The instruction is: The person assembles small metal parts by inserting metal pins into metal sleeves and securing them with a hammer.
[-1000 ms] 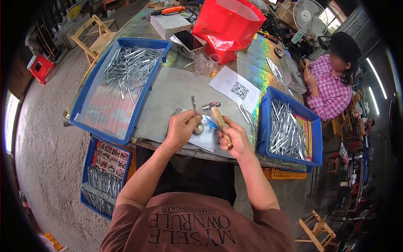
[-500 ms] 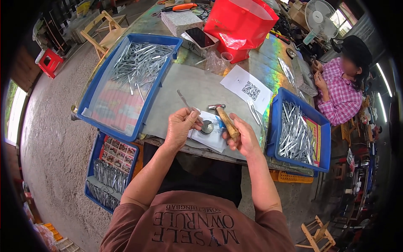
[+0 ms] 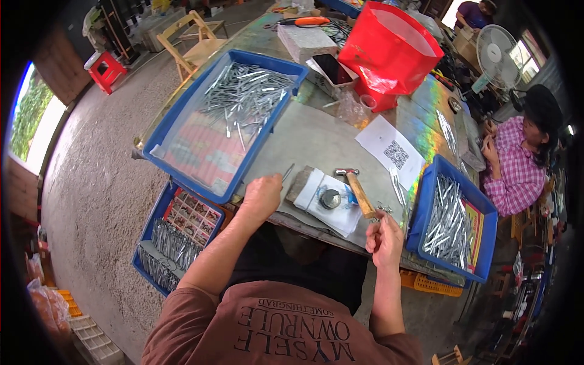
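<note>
My left hand (image 3: 261, 199) is closed around a thin metal strip (image 3: 288, 173), its tip poking out above the fingers, beside the large blue tray. A stone block (image 3: 299, 184) carries white paper (image 3: 316, 188) and a round dark metal piece (image 3: 330, 199). Across the block's right side lies a hammer (image 3: 360, 193) with a wooden handle, head away from me. Just below the handle's end, my right hand (image 3: 384, 238) has curled fingers, near some small metal bits (image 3: 384, 208). Whatever its fingertips may hold is too small to make out.
Metal strips fill a large blue tray (image 3: 159, 159) at left, another blue tray (image 3: 416, 234) at right and a lower blue tray (image 3: 139, 258). Beyond are a printed sheet (image 3: 377, 135), a red bag (image 3: 389, 48) and a phone (image 3: 331, 68). A co-worker (image 3: 514, 161) sits at right.
My left hand has moved away from the round metal piece with the strip, toward the large tray. My right hand has drawn back from beside the hammer handle, its fingers now curled. The view has shifted.
</note>
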Tool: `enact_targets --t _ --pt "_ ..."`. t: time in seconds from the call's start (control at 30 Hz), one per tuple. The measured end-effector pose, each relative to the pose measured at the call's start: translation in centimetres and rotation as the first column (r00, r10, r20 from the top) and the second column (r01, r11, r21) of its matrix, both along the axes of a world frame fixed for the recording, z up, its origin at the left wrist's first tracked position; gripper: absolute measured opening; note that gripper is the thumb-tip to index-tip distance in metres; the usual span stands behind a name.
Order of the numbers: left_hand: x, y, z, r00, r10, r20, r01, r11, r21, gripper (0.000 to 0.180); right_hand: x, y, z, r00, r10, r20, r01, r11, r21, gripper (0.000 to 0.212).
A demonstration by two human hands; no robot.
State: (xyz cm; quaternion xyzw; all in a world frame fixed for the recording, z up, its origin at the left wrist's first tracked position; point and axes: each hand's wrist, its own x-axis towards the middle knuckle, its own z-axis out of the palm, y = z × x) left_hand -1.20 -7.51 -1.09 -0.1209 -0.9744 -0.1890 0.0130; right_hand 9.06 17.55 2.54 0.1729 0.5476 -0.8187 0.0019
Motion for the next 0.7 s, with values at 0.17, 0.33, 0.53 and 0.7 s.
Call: enact_targets --t 0.17,0.33,0.53,0.7 --pt "0.8 -0.2 0.1 0.999 -0.029 -0.030 0.028 0.999 -0.039 0.008 0.7 0.0 -0.3 0.999 -0.047 -0.017 0.048 0.998 0.050 0.027" --pt "-0.8 -1.9 3.0 0.967 0.056 -0.247 0.008 0.969 0.249 0.014 1.4 0.0 -0.2 0.997 -0.075 -0.035 0.079 0.990 0.118 0.026" --pt "-9.2 -8.2 2.4 0.968 0.227 -0.106 -0.195 0.949 0.246 0.019 1.6 -0.3 -0.5 0.995 -0.079 -0.061 0.085 0.989 0.117 0.024" --pt "-13.2 -9.1 -1.8 0.951 0.296 0.093 -0.297 0.955 -0.003 0.025 1.7 -0.9 -0.5 0.995 -0.059 -0.079 0.068 0.991 0.114 0.024"
